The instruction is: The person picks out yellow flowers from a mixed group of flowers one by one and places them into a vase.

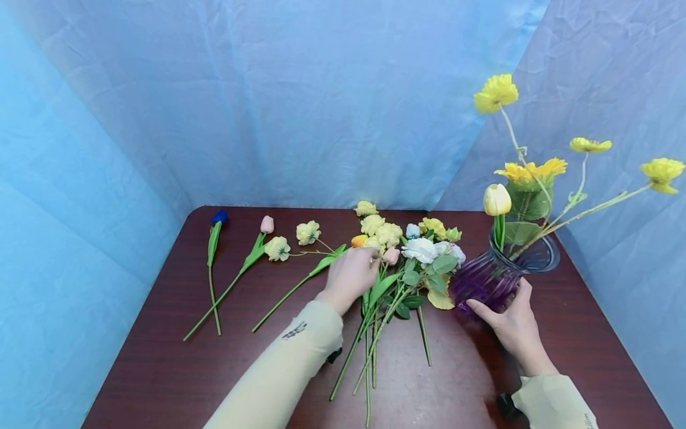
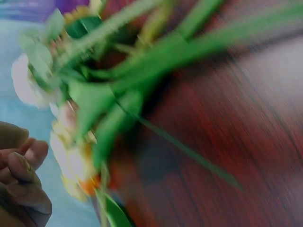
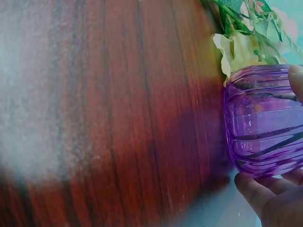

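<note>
My right hand (image 1: 511, 325) holds the lower body of a clear purple glass vase (image 1: 485, 286), thumb on the near side. The same vase (image 3: 267, 123) fills the right edge of the right wrist view. Standing in it are a cream tulip (image 1: 497, 199), a sunflower-like bloom (image 1: 530, 173) and yellow poppy-like flowers (image 1: 496, 93). My left hand (image 1: 351, 274) is over the flower pile, its fingers beside a pink tulip (image 1: 392, 256). In the left wrist view those fingers (image 2: 28, 163) are loosely bent, with no stem visible between them.
White and pale-blue blooms (image 1: 420, 250) and cream flowers (image 1: 387, 234) lie heaped at the table's middle, stems toward me. Further left lie a blue tulip (image 1: 219, 217), another pink tulip (image 1: 267, 224) and a cream branch flower (image 1: 277, 249). Blue curtains (image 1: 321, 107) stand behind the brown table (image 1: 161, 363).
</note>
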`<state>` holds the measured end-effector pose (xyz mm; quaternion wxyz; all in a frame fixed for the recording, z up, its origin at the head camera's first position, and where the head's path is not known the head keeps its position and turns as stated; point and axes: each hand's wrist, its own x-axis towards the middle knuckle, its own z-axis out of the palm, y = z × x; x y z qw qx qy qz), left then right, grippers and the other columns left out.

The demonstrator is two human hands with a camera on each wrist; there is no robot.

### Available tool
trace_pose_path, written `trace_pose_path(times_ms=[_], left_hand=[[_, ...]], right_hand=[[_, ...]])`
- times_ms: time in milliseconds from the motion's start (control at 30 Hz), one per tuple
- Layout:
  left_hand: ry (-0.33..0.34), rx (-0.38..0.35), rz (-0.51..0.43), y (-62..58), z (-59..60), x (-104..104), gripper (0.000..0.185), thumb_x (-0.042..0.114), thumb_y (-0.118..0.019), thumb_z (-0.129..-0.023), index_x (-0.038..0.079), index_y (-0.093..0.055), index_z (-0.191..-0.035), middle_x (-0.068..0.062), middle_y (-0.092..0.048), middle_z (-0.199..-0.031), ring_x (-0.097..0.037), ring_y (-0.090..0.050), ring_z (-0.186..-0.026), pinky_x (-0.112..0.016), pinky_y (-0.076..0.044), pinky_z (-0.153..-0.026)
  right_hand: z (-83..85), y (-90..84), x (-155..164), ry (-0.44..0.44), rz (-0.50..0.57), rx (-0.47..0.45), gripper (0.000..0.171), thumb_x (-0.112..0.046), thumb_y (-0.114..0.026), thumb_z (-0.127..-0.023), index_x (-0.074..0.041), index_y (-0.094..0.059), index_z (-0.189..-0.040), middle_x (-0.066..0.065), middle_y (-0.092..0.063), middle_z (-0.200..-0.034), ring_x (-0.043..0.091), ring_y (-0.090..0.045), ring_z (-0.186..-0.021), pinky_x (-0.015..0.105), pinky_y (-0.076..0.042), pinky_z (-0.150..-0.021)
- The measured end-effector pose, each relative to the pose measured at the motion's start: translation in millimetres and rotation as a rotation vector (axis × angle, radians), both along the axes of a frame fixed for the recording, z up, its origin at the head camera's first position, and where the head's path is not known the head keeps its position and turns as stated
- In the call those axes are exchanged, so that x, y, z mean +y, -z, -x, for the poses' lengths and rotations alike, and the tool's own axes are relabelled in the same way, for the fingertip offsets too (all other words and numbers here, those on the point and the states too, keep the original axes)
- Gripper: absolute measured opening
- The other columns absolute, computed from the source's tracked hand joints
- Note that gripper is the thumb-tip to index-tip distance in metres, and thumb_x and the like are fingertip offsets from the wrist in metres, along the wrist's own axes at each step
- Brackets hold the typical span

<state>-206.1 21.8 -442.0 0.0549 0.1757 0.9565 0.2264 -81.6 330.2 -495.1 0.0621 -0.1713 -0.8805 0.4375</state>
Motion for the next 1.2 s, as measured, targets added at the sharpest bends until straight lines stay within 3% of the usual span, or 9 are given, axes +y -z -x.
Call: trace_pose_path(times_ms=[233, 567, 600, 733, 800, 933, 1000, 1100, 1200], left_hand=[[-0.110, 0.058, 0.101, 14.9, 8.7, -44.8, 0.018, 0.020, -0.060, -0.101, 0.018, -0.067, -0.085, 0.002, -0.061, -0.080, -0.022, -0.061, -0.064, -0.042, -0.049, -0.055], [-0.191, 0.007, 0.205, 30.0, 9.3, -93.4, 0.018, 0.018, -0.062, -0.099, 0.011, -0.071, -0.112, -0.010, -0.065, -0.106, -0.035, -0.068, -0.080, -0.053, -0.054, -0.063], [-0.194, 0.002, 0.215, 31.8, 8.5, -97.7, 0.017, 0.018, -0.063, -0.098, 0.011, -0.071, -0.111, -0.011, -0.065, -0.108, -0.036, -0.068, -0.081, -0.053, -0.054, -0.064], [-0.185, -0.037, 0.259, 37.4, 5.4, -113.1, 0.008, 0.013, -0.061, -0.097, 0.010, -0.069, -0.098, -0.011, -0.065, -0.102, -0.037, -0.069, -0.083, -0.054, -0.054, -0.065], [-0.173, -0.052, 0.278, 39.5, 4.0, -119.8, 0.009, 0.013, -0.061, -0.098, 0.010, -0.068, -0.093, -0.010, -0.066, -0.098, -0.036, -0.069, -0.083, -0.054, -0.055, -0.065], [-0.140, -0.056, 0.282, 40.9, 1.0, -131.6, 0.015, 0.012, -0.061, -0.097, 0.010, -0.066, -0.083, -0.011, -0.067, -0.089, -0.033, -0.069, -0.077, -0.051, -0.054, -0.060], [-0.128, -0.052, 0.269, 40.6, -1.2, -137.8, 0.018, 0.011, -0.062, -0.095, 0.011, -0.062, -0.076, -0.010, -0.066, -0.083, -0.031, -0.067, -0.070, -0.049, -0.052, -0.056], [-0.128, -0.050, 0.243, 39.8, -6.2, -148.8, 0.023, 0.010, -0.063, -0.091, 0.012, -0.056, -0.070, -0.008, -0.062, -0.074, -0.029, -0.062, -0.063, -0.046, -0.049, -0.053], [-0.149, -0.050, 0.221, 38.1, -12.0, -160.2, 0.025, 0.010, -0.064, -0.091, 0.013, -0.054, -0.069, -0.005, -0.058, -0.071, -0.028, -0.060, -0.061, -0.045, -0.048, -0.052]], right_hand=[[-0.2, -1.0, -0.3, 0.007, 0.009, -0.008, 0.107, -0.036, -0.083, -0.087, -0.007, -0.005, -0.154, 0.037, -0.045, -0.143, 0.049, -0.046, -0.135, 0.062, -0.037, -0.104], [-0.3, -1.1, -0.4, 0.006, 0.013, -0.009, 0.107, -0.037, -0.083, -0.087, -0.007, -0.005, -0.154, 0.038, -0.044, -0.144, 0.050, -0.045, -0.135, 0.064, -0.036, -0.106], [-0.3, -1.0, -0.5, 0.003, 0.013, -0.009, 0.107, -0.037, -0.083, -0.087, -0.007, -0.004, -0.154, 0.037, -0.044, -0.144, 0.050, -0.045, -0.135, 0.062, -0.037, -0.106], [-0.7, 1.0, -1.1, -0.001, 0.027, 0.024, 0.106, -0.032, -0.082, -0.089, -0.007, -0.004, -0.155, 0.034, -0.043, -0.146, 0.047, -0.045, -0.136, 0.024, -0.041, -0.105], [-0.8, 2.7, -2.2, 0.007, 0.026, 0.066, 0.105, -0.028, -0.083, -0.088, -0.006, -0.007, -0.156, 0.031, -0.040, -0.148, 0.044, -0.042, -0.138, 0.020, -0.036, -0.106], [-6.7, 5.5, -10.3, 0.096, -0.033, 0.141, 0.106, -0.028, -0.084, -0.086, -0.007, -0.010, -0.159, 0.031, -0.024, -0.153, 0.045, -0.029, -0.140, 0.048, -0.030, -0.114], [-11.5, 6.5, -17.6, 0.197, -0.090, 0.201, 0.098, -0.030, -0.084, -0.084, -0.004, -0.021, -0.155, 0.030, -0.026, -0.146, 0.042, -0.031, -0.132, 0.051, -0.031, -0.108], [-19.7, 7.1, -32.3, 0.326, -0.149, 0.299, 0.075, -0.027, -0.082, -0.085, 0.002, -0.036, -0.137, 0.024, -0.035, -0.127, 0.031, -0.041, -0.108, 0.032, -0.033, -0.092], [-25.3, 7.5, -49.8, 0.266, -0.225, 0.387, 0.050, -0.015, -0.079, -0.086, 0.006, -0.047, -0.118, 0.018, -0.046, -0.105, 0.020, -0.044, -0.086, 0.022, -0.031, -0.078]])
